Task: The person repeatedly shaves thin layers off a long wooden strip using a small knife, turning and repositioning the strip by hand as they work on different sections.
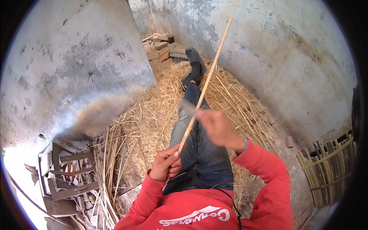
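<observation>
My left hand (165, 163) grips the lower end of a long thin bamboo stick (209, 76) that slants up and to the right, past the top of the view. Higher up the stick, my right hand (215, 126) is blurred and holds a knife blade (187, 106) against it. Both hands are over my outstretched leg in dark jeans (199, 153), and my sleeves are red.
I sit on a bed of straw (153, 111) between two grey plaster walls (76, 65). Bamboo strips (105, 161) and a broken frame (65, 172) lie at the left. A woven bamboo piece (329, 165) leans at the right. Bricks (161, 48) sit in the far corner.
</observation>
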`<state>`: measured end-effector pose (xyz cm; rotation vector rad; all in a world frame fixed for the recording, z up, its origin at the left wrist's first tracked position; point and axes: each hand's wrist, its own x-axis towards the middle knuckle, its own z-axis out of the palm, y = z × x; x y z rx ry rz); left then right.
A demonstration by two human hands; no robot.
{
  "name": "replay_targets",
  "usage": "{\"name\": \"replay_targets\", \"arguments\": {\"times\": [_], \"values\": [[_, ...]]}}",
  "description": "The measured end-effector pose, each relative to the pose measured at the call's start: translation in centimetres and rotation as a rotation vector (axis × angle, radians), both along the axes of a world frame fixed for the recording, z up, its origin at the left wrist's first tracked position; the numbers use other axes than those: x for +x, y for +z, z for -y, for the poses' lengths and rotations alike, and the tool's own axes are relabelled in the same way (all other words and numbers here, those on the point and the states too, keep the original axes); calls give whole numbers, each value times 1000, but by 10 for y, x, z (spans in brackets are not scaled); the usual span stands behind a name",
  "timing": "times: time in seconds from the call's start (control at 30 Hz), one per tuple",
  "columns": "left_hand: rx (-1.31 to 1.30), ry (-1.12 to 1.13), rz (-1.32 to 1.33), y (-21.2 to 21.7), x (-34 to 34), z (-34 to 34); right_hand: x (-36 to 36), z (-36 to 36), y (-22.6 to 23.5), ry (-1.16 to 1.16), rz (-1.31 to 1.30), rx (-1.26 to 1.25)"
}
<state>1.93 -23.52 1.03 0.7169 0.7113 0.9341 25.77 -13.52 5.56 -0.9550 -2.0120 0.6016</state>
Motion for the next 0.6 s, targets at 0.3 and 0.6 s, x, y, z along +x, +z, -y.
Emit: {"name": "replay_targets", "arguments": {"times": [0.3, 0.6], "values": [[-36, -72, 109, -2, -1, -2, 5, 0, -1, -41, -195, -140], [-127, -129, 291, -9, -2, -1, -6, 14, -4, 148, -191, -508]]}}
